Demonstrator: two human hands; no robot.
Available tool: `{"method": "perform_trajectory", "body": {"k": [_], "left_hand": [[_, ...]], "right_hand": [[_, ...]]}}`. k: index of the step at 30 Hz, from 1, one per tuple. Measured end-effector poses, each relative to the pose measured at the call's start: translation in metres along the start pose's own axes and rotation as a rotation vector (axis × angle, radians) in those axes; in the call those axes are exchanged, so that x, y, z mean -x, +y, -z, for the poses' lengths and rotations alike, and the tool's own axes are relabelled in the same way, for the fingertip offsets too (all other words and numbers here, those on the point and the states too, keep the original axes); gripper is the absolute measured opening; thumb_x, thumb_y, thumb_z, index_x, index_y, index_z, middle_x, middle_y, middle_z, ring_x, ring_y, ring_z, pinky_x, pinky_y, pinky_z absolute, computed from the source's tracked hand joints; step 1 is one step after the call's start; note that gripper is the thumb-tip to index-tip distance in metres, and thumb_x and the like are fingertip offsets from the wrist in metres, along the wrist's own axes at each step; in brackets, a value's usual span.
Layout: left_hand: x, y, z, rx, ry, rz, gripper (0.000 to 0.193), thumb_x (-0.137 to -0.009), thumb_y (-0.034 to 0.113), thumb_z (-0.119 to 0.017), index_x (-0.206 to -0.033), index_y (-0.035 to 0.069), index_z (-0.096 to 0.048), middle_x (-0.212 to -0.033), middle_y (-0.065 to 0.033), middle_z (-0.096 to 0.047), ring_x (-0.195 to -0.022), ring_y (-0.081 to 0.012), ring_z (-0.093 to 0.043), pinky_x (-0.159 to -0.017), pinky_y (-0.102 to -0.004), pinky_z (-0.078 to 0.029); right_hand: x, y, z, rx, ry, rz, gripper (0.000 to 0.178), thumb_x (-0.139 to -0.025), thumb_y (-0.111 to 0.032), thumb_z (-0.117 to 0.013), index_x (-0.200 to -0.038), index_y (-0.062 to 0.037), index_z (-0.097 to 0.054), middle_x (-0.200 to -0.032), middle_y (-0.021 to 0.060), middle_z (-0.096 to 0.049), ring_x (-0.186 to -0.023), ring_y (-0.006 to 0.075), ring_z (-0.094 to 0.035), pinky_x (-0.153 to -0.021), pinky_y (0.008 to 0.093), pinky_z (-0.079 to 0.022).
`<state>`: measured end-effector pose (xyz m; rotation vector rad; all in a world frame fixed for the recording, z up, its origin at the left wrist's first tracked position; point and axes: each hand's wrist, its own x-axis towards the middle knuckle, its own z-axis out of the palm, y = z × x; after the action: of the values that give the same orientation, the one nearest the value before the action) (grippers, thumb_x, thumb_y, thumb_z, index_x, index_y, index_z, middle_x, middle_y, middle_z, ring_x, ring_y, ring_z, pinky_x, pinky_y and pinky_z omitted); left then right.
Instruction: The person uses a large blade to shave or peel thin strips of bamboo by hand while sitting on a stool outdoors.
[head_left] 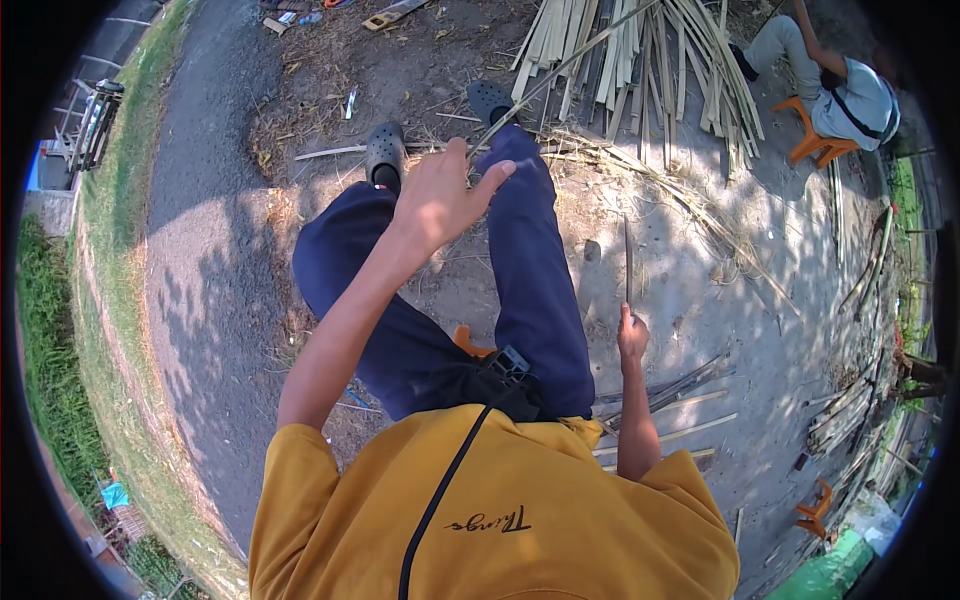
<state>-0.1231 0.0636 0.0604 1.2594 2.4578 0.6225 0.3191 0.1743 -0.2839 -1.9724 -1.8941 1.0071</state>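
My left hand [445, 195] is in front of me, over the gap between my knees. Its thumb sticks out to the right while the other fingers curl around the near end of a long thin bamboo strip [570, 68]. The strip slants away toward the far right, over my right shin. Low at my right side, my right hand [632, 338] is closed on the handle of a long narrow knife [628, 262]. The blade points away from me, apart from the strip. The handle is mostly hidden in my fist.
A large fan of split bamboo strips [600, 50] lies ahead. Another person [850, 100] sits on an orange stool [822, 145] at far right. More strips [680, 400] lie beside my right arm. A handsaw [393, 14] is at the top; an orange stool [472, 341] shows under me.
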Motion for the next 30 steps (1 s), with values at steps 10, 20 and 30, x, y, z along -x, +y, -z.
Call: {"method": "perform_trajectory", "body": {"k": [10,20,30], "left_hand": [[0.086,0.009,-0.018,0.095,-0.262,-0.072,0.062,-0.091,0.053,-0.078,-0.1,-0.002,-0.05,-0.089,-0.0223,-0.063,-0.085,-0.0371,-0.068,-0.079,-0.0458,-0.053],[0.105,0.002,-0.003,0.67,-0.066,0.04,0.034,-0.106,0.034,-0.061,-0.098,0.001,-0.059,-0.067,-0.0061,-0.05,-0.063,-0.0157,-0.049,-0.063,-0.0374,-0.042],[0.081,0.019,-0.103,0.651,0.108,0.04,0.034,-0.09,0.027,-0.082,-0.09,-0.001,-0.063,-0.071,-0.0081,-0.062,-0.064,-0.0174,-0.057,-0.063,-0.0364,-0.047]], "right_hand": [[0.02,0.009,0.023,0.065,-0.123,-0.109,0.078,-0.097,-0.07,-0.055,-0.087,0.0053,-0.074,-0.083,0.0281,-0.071,-0.084,0.0455,-0.069,-0.08,0.05,-0.051],[0.061,-0.041,0.076,-0.472,0.014,-0.116,0.039,-0.096,-0.041,-0.076,-0.096,-0.0026,-0.066,-0.066,-0.0032,-0.051,-0.054,0.006,-0.048,-0.049,0.0247,-0.038],[0.083,-0.167,0.108,-0.74,-0.097,0.041,0.02,-0.093,-0.017,-0.079,-0.091,-0.0077,-0.061,-0.091,0.013,-0.076,-0.051,0.0067,-0.049,-0.049,0.0228,-0.038]]}}
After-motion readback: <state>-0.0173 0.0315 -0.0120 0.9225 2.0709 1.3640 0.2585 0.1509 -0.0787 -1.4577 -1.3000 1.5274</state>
